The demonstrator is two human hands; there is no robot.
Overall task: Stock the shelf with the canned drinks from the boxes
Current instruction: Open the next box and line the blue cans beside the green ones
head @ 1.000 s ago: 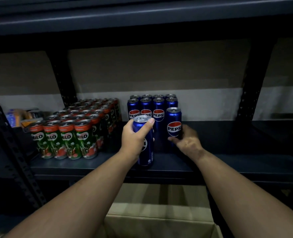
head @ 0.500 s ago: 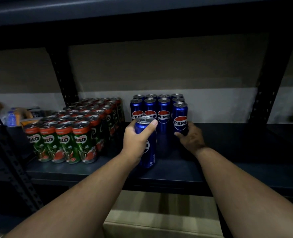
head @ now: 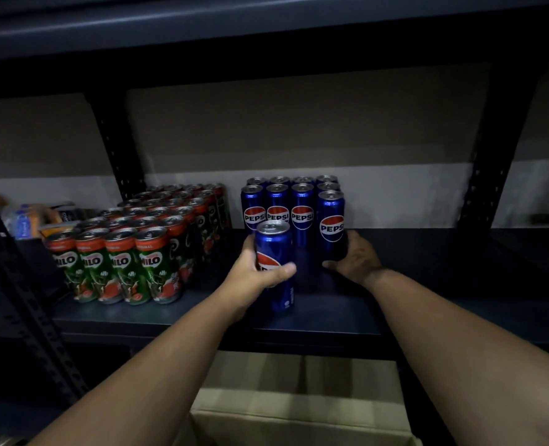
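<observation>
My left hand (head: 253, 275) grips a tall blue Pepsi can (head: 274, 252) that stands upright near the front of the dark shelf (head: 427, 304). My right hand (head: 355, 259) curls round the base of another Pepsi can (head: 331, 220) at the right end of the group. Behind them stand several blue Pepsi cans in rows (head: 278, 204), logos facing me. An open cardboard box (head: 298, 413) sits below the shelf; I cannot see what is inside it.
Several green and red Milo cans (head: 131, 255) fill the shelf's left part. Black perforated uprights (head: 115, 149) (head: 482, 175) frame the bay, and another upright (head: 18, 284) slants at the left. An upper shelf (head: 266, 24) hangs overhead. Mixed small items (head: 31, 217) lie far left.
My right hand has pushed its can back against the group. My left hand has slid down its can, which now shows the logo.
</observation>
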